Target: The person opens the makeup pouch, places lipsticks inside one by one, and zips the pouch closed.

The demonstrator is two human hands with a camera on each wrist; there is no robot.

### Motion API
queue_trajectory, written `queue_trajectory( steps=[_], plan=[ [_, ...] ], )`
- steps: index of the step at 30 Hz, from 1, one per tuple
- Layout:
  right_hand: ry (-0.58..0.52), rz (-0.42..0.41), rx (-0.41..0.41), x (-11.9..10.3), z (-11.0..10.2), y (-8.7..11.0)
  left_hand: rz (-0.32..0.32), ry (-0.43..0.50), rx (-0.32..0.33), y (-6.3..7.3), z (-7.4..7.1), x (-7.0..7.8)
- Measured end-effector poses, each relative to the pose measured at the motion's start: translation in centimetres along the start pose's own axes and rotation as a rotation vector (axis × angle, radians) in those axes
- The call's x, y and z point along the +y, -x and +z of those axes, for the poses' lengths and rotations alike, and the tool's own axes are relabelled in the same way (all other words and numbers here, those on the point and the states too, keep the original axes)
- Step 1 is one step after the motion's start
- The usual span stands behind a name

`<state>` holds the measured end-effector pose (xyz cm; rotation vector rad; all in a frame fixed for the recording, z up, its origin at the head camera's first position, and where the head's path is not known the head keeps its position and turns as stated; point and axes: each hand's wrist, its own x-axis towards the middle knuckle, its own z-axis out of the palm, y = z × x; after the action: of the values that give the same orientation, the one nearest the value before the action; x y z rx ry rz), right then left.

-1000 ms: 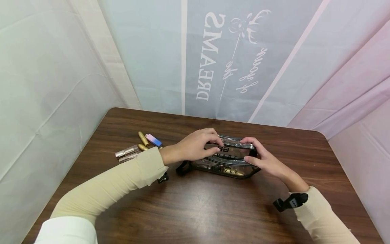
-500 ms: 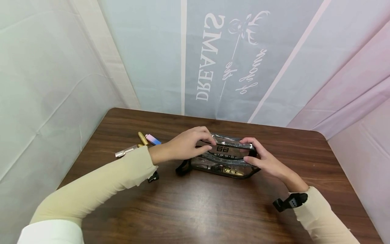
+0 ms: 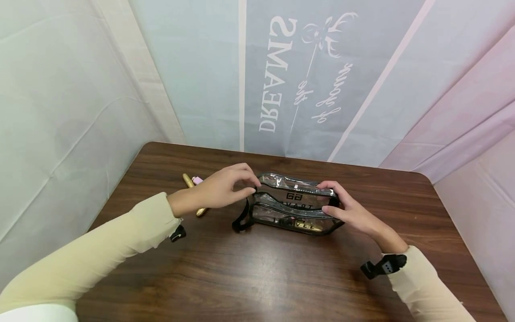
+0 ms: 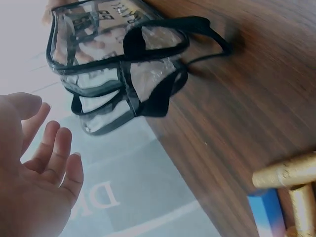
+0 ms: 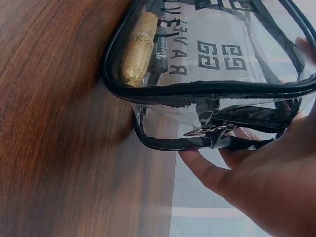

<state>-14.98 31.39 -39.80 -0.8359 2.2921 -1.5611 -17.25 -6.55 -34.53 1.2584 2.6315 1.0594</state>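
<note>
A clear toiletry bag (image 3: 295, 197) with black piping and printed letters stands on the table with its top open. At its right end my right hand (image 3: 354, 214) grips the rim, thumb on the near edge and fingers on the far one. My left hand (image 3: 229, 185) is at the bag's left end, fingers loosely bent and holding nothing; the left wrist view shows it apart from the bag. Through the plastic in the right wrist view show a gold tube (image 5: 139, 52) and a dark labelled item (image 5: 161, 52).
Left of the bag, partly behind my left hand, lie gold tubes (image 4: 284, 173) and a pink-and-blue box (image 4: 266, 212). A black strap loop (image 3: 241, 221) sticks out from the bag's left end. A printed cloth (image 3: 297, 89) hangs behind the wooden table (image 3: 261, 277).
My left hand has drawn back leftward from over the bag's opening to its left end, and its forearm now covers the clear tubes on the left. My right hand and the bag stay put.
</note>
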Motion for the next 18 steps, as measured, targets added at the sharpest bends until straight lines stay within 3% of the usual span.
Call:
queue_trajectory(
  steps=[7,18],
  plan=[
    [0.010,-0.019,0.009,0.0,0.5,0.5,-0.046,-0.053,-0.044,1.9,-0.4,-0.9],
    [0.023,-0.019,0.017,-0.1,1.4,1.1,-0.129,-0.070,-0.058,5.3,-1.8,-2.7]
  ],
)
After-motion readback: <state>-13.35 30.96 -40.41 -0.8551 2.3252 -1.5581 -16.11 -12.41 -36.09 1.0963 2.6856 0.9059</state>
